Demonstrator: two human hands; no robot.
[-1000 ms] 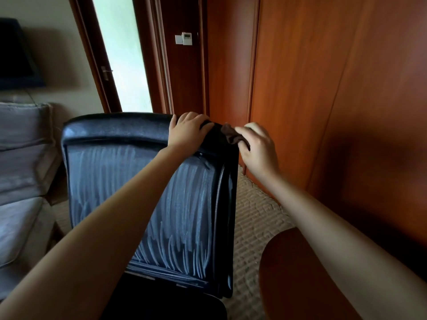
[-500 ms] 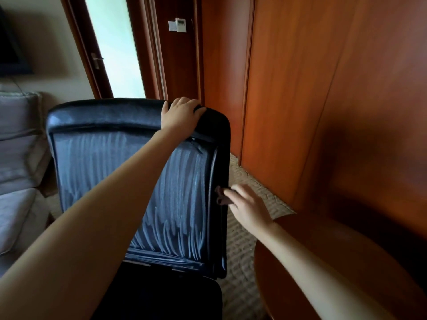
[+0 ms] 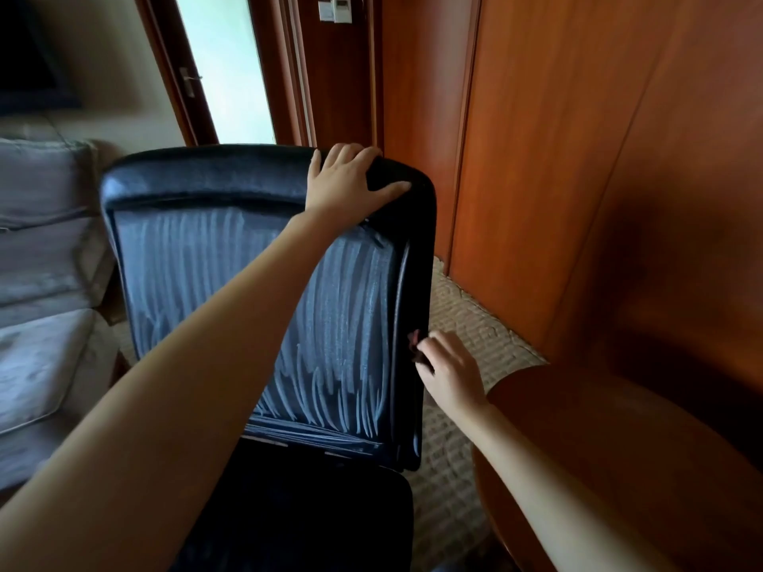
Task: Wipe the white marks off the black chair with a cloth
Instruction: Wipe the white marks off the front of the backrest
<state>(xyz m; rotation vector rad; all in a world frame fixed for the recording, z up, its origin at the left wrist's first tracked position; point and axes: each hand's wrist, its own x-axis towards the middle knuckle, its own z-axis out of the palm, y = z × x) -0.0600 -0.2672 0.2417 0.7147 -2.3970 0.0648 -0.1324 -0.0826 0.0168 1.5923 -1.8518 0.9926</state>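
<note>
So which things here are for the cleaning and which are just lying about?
For the job: black chair, white marks, cloth, left hand, right hand.
Just lying about: sofa, round table, door.

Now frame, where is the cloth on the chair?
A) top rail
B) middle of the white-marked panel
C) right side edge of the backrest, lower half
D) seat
C: the right hand pinches the dark cloth against the right side edge of the chair, well below the top rail, which the left hand holds.
</note>
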